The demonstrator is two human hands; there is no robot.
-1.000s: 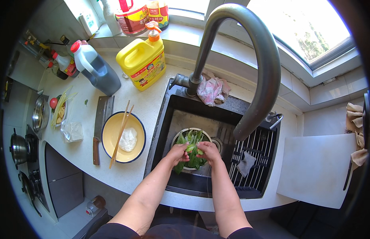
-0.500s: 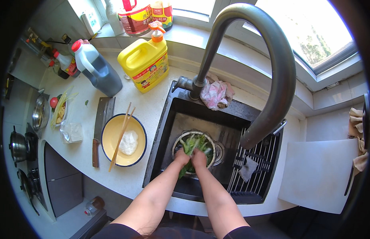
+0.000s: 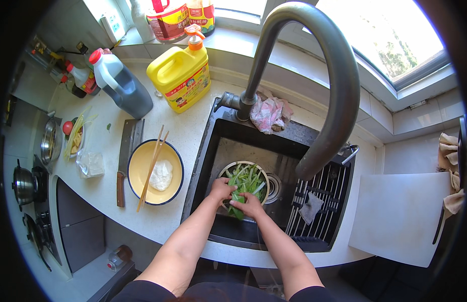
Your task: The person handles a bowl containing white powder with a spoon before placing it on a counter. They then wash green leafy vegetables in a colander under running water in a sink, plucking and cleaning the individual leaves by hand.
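Observation:
Leafy greens (image 3: pixel 249 177) with pale stalks fill a round basin (image 3: pixel 266 196) with a light rim, which sits in the black sink (image 3: pixel 203 153). My left hand (image 3: pixel 223 190) is at the basin's left side, its fingers curled round some of the stalks. At the near side my right hand (image 3: pixel 250 205) is closed on the leafy end of the same bunch. The leaves hang down between the two hands over the near rim. My fingertips are partly covered by the greens.
The dark curved faucet (image 3: pixel 350 90) arches over the sink, with a rack (image 3: pixel 319 206) on the right. On the left counter are a cream bowl (image 3: pixel 138 173) with white paste and chopsticks (image 3: pixel 154 161), a cleaver (image 3: pixel 127 151), a yellow pump jug (image 3: pixel 182 78) and a dark-filled jug (image 3: pixel 124 85).
My hands have moved apart, the left up along the basin's left rim. The bunch has been lowered and now lies across the basin, with its stalks spread out.

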